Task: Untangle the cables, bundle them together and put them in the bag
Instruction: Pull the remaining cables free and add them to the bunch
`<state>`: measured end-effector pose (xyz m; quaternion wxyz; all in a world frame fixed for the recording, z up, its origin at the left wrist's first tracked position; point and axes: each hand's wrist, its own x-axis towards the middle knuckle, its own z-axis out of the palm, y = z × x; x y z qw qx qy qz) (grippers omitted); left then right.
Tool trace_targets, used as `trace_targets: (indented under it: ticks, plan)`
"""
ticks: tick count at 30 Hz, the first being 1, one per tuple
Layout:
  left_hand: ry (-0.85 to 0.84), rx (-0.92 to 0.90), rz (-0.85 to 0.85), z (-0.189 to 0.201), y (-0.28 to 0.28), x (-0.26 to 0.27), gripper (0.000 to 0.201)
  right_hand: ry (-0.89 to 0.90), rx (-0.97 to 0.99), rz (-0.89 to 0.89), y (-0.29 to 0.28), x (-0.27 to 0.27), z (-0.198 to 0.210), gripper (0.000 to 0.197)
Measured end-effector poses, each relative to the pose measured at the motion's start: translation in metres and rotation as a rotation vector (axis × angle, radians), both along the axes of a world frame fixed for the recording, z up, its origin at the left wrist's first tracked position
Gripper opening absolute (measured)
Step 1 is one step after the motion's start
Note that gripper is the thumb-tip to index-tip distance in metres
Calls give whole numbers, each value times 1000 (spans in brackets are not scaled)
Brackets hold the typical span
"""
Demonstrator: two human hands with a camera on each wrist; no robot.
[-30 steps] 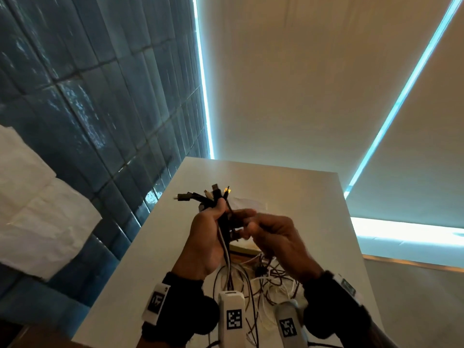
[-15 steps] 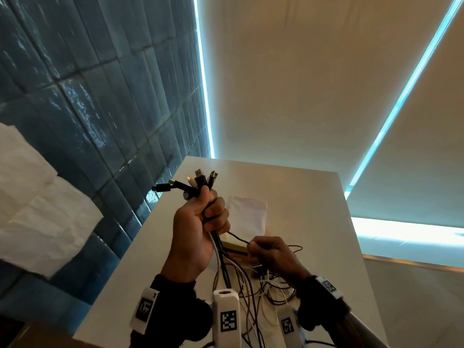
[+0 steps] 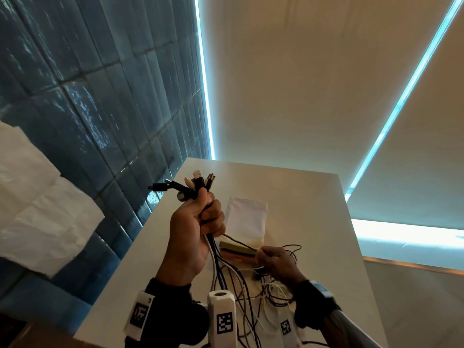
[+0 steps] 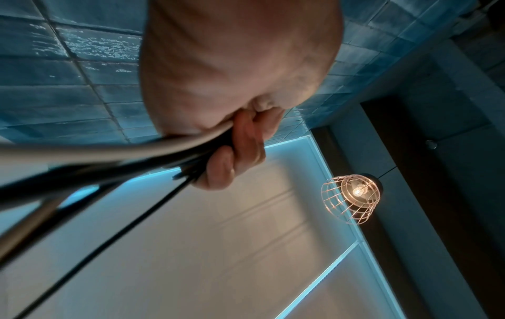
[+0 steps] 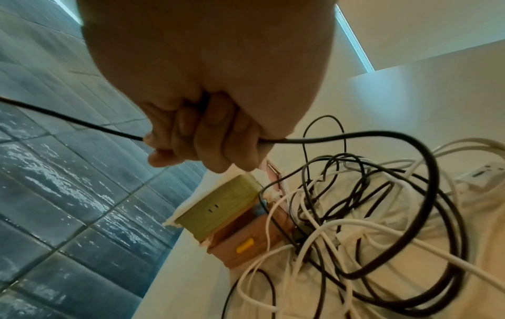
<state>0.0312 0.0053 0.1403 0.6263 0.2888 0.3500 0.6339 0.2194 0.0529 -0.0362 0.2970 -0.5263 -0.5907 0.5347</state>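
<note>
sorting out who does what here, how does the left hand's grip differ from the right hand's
The left hand is raised and grips a whole bunch of cable ends, plugs fanned out above the fist; the right hand sits lower, near the table, and holds one thin black cable. The left hand's cables are black and white; the right hand's is black only. Both hands are curled shut round cable, above the tangle.

Glossy glazed wall tiles (blue), matt smooth table.
</note>
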Motion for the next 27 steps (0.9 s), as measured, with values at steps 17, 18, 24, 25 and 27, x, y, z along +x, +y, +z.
trace_targets:
  ticks: [17, 18, 24, 25, 27]
  plan:
    - [26, -105, -111, 4, 3, 10, 32, 494, 253, 230, -30, -26, 140, 16]
    - [-56, -85, -125, 7, 2, 10, 33, 465, 219, 265, -31, -27, 136, 16]
    - [-134, 3, -86, 7, 3, 6, 30, 326, 83, 225, -16, -14, 75, 22]
    - [-119, 5, -86, 6, 2, 7, 30, 298, 75, 211, -13, -11, 62, 23]
    - [-102, 1, -77, 5, 3, 6, 29, 258, 67, 163, -7, -5, 37, 25]
